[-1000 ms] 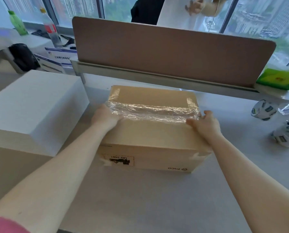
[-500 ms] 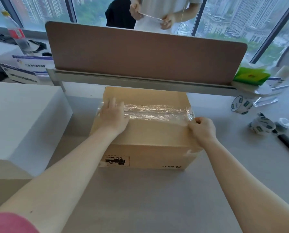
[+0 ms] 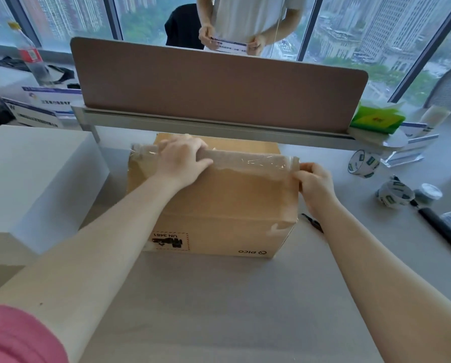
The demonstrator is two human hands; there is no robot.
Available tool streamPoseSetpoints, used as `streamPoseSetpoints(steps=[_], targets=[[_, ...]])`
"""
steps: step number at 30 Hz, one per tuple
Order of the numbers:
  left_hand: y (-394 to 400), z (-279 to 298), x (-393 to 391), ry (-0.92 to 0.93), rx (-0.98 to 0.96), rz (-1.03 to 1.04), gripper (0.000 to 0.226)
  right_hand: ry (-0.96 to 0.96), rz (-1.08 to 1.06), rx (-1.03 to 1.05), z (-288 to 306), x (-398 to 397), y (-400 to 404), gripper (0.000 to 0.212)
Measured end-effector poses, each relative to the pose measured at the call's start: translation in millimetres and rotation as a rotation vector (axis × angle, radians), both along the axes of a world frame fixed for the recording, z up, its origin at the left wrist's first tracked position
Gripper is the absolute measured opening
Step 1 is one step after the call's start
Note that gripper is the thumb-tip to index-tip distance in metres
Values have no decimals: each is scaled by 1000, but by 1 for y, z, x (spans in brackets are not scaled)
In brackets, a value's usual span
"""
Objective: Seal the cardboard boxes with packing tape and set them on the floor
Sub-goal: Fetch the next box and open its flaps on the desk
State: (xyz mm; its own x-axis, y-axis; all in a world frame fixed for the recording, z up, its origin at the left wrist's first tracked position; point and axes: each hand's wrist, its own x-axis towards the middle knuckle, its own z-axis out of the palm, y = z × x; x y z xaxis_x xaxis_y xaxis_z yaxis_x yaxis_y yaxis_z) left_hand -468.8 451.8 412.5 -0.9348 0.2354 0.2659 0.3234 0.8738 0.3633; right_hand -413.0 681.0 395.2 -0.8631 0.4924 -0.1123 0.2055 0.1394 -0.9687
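A brown cardboard box (image 3: 219,205) stands on the grey desk (image 3: 219,305), its labelled side facing me. A wide strip of clear packing tape (image 3: 250,161) runs across its top seam from left to right. My left hand (image 3: 181,159) lies flat on the tape near the left end, fingers spread and pressing down. My right hand (image 3: 314,183) is at the box's right top corner, fingertips pinching the tape end where it folds over the edge.
A large white box (image 3: 35,179) sits at the left. Two tape rolls (image 3: 363,163) (image 3: 394,196), a black pen-like tool (image 3: 444,231) and a small black item (image 3: 312,221) lie at the right. A brown divider panel (image 3: 219,87) stands behind the box, a person beyond it.
My left hand slid right along the tape on the box top. My right hand stayed at the right corner, gripping the tape end. The view tilted up.
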Motion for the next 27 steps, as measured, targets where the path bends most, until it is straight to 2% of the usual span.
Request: streamPoseSetpoints(steps=[3, 5, 7, 9, 12, 17, 19, 21, 24, 27], targets=[[1, 22, 15, 49, 183, 76, 30, 65, 5, -327, 5, 7, 11, 36], [3, 37, 29, 15, 210, 133, 37, 16, 71, -405, 7, 14, 17, 39], [3, 49, 43, -47, 146, 190, 42, -48, 204, -392, 9, 19, 18, 31], [1, 57, 56, -170, 93, 252, 39, -147, 323, -299, 7, 24, 17, 28], [-4, 64, 76, -400, 125, 269, 32, -252, 436, -163, 2, 32, 15, 29], [-8, 56, 106, -543, 37, 170, 23, -297, 675, -6, 9, 47, 9, 17], [-8, 45, 113, -626, -61, 123, 30, -347, 752, 247, 9, 49, 2, 31], [-6, 26, 115, -693, -136, 103, 46, -367, 795, 492, 2, 48, -5, 41], [-4, -5, 116, -653, -161, 114, 59, -349, 832, 697, -8, 46, -16, 44], [-4, -26, 113, -462, -235, 159, 53, -308, 796, 823, -15, 44, -21, 38]])
